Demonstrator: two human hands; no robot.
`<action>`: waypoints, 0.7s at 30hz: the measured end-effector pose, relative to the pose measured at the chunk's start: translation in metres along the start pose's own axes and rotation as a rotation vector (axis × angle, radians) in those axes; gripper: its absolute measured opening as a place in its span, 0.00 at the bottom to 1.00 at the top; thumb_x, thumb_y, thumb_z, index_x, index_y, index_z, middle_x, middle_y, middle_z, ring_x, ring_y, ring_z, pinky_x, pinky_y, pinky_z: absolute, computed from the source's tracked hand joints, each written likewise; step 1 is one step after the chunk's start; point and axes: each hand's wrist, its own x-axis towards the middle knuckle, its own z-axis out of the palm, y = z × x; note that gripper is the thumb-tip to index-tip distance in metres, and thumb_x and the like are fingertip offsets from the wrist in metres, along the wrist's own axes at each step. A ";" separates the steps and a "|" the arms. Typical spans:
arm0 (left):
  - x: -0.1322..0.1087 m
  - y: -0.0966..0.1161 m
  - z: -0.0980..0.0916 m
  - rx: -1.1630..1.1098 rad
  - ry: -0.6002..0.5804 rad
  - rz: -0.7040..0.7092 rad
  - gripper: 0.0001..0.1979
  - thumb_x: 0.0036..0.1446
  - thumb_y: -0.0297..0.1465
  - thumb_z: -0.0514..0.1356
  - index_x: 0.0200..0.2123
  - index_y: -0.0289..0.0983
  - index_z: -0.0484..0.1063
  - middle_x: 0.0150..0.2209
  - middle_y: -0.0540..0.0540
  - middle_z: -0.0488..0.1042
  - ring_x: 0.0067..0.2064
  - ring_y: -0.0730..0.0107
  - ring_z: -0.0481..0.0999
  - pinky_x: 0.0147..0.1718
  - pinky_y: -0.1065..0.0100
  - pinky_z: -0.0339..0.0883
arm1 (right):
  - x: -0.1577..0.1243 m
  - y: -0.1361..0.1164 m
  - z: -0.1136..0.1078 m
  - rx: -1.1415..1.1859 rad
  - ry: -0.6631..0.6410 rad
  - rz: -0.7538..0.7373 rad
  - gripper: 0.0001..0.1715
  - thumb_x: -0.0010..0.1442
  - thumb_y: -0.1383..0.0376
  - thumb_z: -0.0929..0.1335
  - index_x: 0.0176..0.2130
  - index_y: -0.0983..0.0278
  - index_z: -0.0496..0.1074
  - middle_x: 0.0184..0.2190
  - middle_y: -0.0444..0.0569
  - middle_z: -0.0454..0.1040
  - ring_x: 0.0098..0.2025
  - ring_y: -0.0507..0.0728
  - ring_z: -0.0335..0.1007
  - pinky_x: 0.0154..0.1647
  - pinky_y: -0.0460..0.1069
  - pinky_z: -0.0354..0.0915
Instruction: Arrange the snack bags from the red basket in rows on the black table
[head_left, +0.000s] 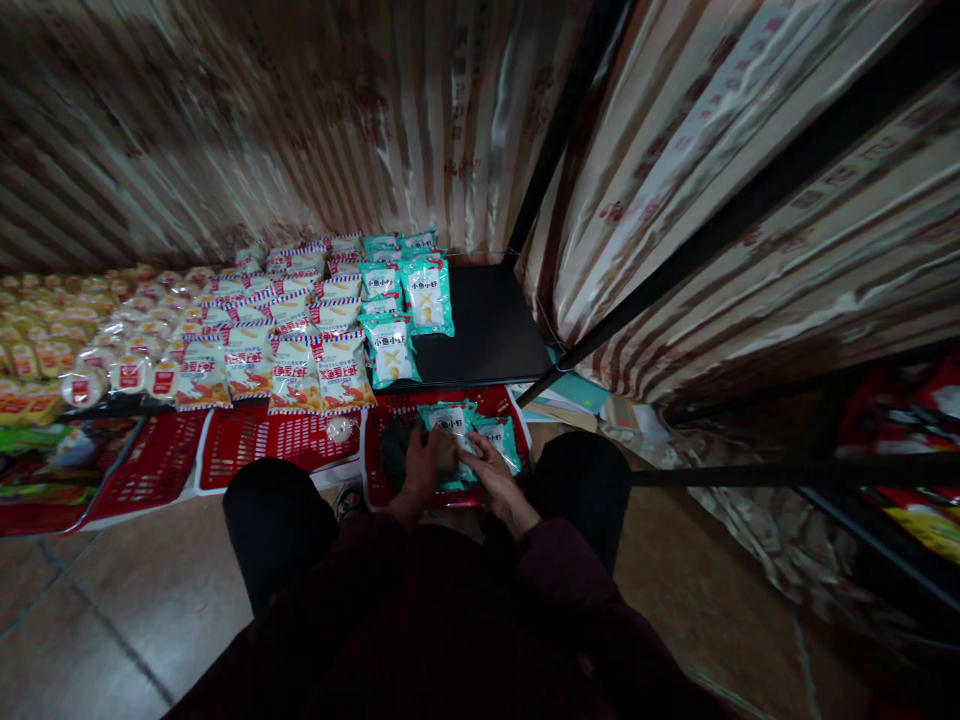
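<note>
Both hands are low over a red plastic basket [373, 470] between my knees, which holds teal snack bags. My left hand [422, 465] is closed at the left edge of one teal snack bag [450, 418]; its fingertips are partly blurred. My right hand [491, 470] has its fingers stretched out toward the left hand, over the lower right part of that bag. Another teal snack bag [501, 437] lies in the basket just beyond the right hand. A dark, indistinct thing [394, 450] is beside the left hand.
Above the basket runs a black shelf [487, 340] with teal bags [390, 348], white-and-red snack bags [289, 372] and small round packs [135, 372]. More red baskets [262, 440] stand to the left. Black posts [637, 320] and striped curtains [360, 130] border the shelf.
</note>
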 end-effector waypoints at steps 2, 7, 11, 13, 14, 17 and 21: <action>-0.003 0.008 0.003 0.010 -0.007 -0.005 0.21 0.47 0.43 0.62 0.41 0.37 0.69 0.41 0.43 0.74 0.42 0.64 0.73 0.41 0.66 0.64 | -0.002 -0.003 -0.004 0.007 -0.006 -0.008 0.33 0.37 0.56 0.76 0.45 0.57 0.72 0.51 0.50 0.73 0.57 0.62 0.65 0.56 0.56 0.62; -0.005 0.025 0.011 0.046 -0.076 0.051 0.17 0.47 0.44 0.61 0.35 0.37 0.70 0.34 0.46 0.74 0.35 0.69 0.72 0.36 0.68 0.64 | -0.007 -0.014 -0.007 0.000 0.003 -0.029 0.36 0.36 0.53 0.77 0.46 0.58 0.73 0.56 0.51 0.69 0.63 0.63 0.57 0.61 0.57 0.57; -0.003 0.032 0.017 0.132 -0.071 0.110 0.13 0.51 0.40 0.59 0.34 0.36 0.71 0.33 0.46 0.73 0.33 0.70 0.70 0.34 0.70 0.62 | -0.009 -0.024 -0.009 -0.021 -0.024 -0.044 0.41 0.37 0.51 0.77 0.50 0.58 0.71 0.55 0.52 0.70 0.62 0.65 0.58 0.60 0.58 0.58; -0.002 0.033 0.020 0.177 -0.058 0.143 0.11 0.52 0.38 0.58 0.33 0.36 0.71 0.31 0.47 0.73 0.33 0.71 0.69 0.34 0.70 0.62 | -0.009 -0.029 -0.010 -0.052 -0.041 -0.058 0.41 0.39 0.50 0.76 0.52 0.57 0.70 0.54 0.51 0.71 0.62 0.65 0.58 0.60 0.58 0.59; -0.001 0.034 0.021 0.190 -0.052 0.157 0.11 0.52 0.38 0.57 0.33 0.36 0.71 0.31 0.47 0.73 0.32 0.71 0.69 0.33 0.70 0.62 | -0.009 -0.031 -0.010 -0.066 -0.044 -0.065 0.41 0.39 0.49 0.76 0.52 0.56 0.70 0.54 0.50 0.71 0.62 0.65 0.58 0.60 0.58 0.59; 0.000 0.034 0.022 0.187 -0.052 0.194 0.11 0.53 0.38 0.57 0.34 0.36 0.71 0.32 0.47 0.73 0.33 0.71 0.69 0.34 0.70 0.62 | -0.010 -0.038 -0.009 -0.080 -0.050 -0.067 0.40 0.41 0.48 0.75 0.53 0.55 0.70 0.52 0.49 0.72 0.60 0.64 0.61 0.58 0.58 0.61; 0.001 0.035 0.021 0.215 -0.052 0.189 0.12 0.53 0.39 0.58 0.34 0.36 0.72 0.32 0.47 0.74 0.34 0.70 0.70 0.35 0.70 0.62 | -0.011 -0.051 -0.003 -0.034 -0.083 -0.033 0.38 0.45 0.46 0.72 0.53 0.57 0.69 0.46 0.48 0.76 0.51 0.63 0.71 0.53 0.56 0.67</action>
